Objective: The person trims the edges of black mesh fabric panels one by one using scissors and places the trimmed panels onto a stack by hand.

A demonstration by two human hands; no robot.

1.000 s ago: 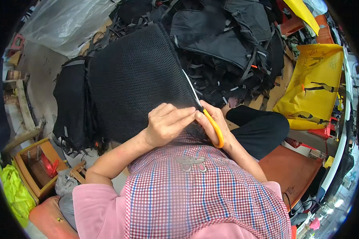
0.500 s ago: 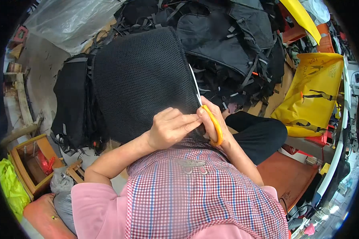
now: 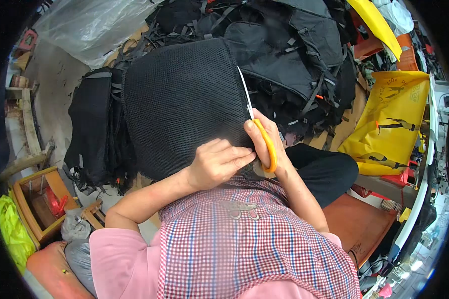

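A black mesh-faced panel [image 3: 184, 99], probably part of a backpack, lies in front of my body, its lower end near my lap. My left hand [image 3: 217, 162] is closed in a pinch at the panel's lower right edge. My right hand [image 3: 267, 134] holds a pair of scissors with orange handles [image 3: 270, 149]. The blades [image 3: 245, 89] point up and away along the panel's right edge. Both hands are close together, the left fingertips just below the right thumb. Whatever lies between the pinched fingertips is too small to make out.
Black backpacks [image 3: 274, 60] are heaped beyond the panel, and a black stack [image 3: 92, 129] stands to its left. A yellow printed sheet [image 3: 389, 124] hangs at right. Clear plastic sheeting [image 3: 90, 30], a wooden drawer box [image 3: 45, 199] and a brown board [image 3: 364, 219] are around me.
My right hand and the scissors have moved slightly up and away. The mesh panel has shifted a little to the right. My left hand stays nearly in place, still pinching.
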